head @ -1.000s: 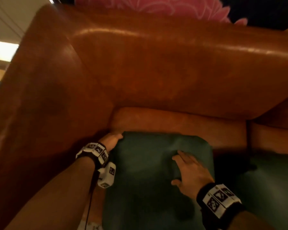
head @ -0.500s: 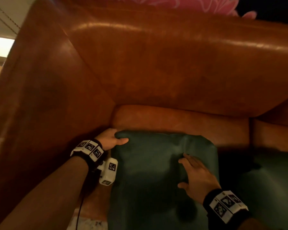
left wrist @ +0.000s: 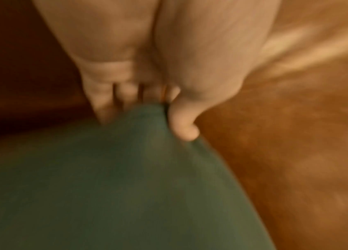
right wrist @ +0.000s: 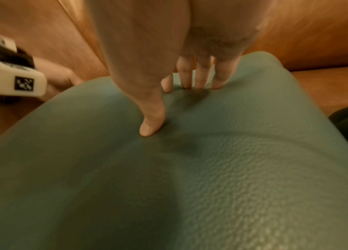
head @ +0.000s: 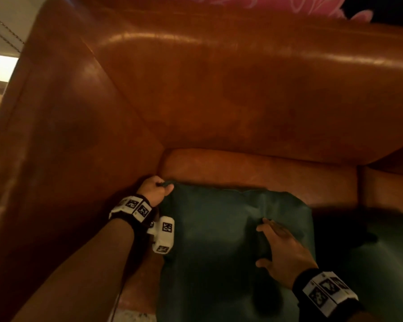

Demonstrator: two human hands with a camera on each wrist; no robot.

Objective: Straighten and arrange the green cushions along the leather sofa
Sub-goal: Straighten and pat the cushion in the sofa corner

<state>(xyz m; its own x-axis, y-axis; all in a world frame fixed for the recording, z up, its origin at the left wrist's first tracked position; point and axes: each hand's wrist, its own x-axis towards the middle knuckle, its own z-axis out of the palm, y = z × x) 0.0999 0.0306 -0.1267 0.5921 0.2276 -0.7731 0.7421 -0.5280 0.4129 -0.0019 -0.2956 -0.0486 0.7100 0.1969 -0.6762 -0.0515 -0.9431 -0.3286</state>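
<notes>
Green leather-grained upholstery fills the lower part of the scene: the green cushion (head: 219,240) lies on the seat of the leather sofa (head: 219,89), its far left corner tucked toward the angle where the sofa's armrest meets the backrest. The left hand (head: 153,190) pinches that corner, thumb on top and fingers curled beneath the edge, probably so it can draw the corner into the angle. The right hand (head: 282,254) lies spread flat on the cushion's top face, right of centre, fingers straight and fingertips (right wrist: 198,84) denting the surface; this looks like a hold-down and smoothing press while the other hand pulls. A fold runs from the cushion's far edge toward the right hand, so it is not yet flat. Beyond the cushion's far edge a strip of bare brown seat shows before the backrest, which leaves room to slide it back. Left of the cushion a narrow strip of seat shows beside the armrest. Right of the cushion, across a dark gap, lies a second green cushion (head: 382,263), near but apparently not touching.
</notes>
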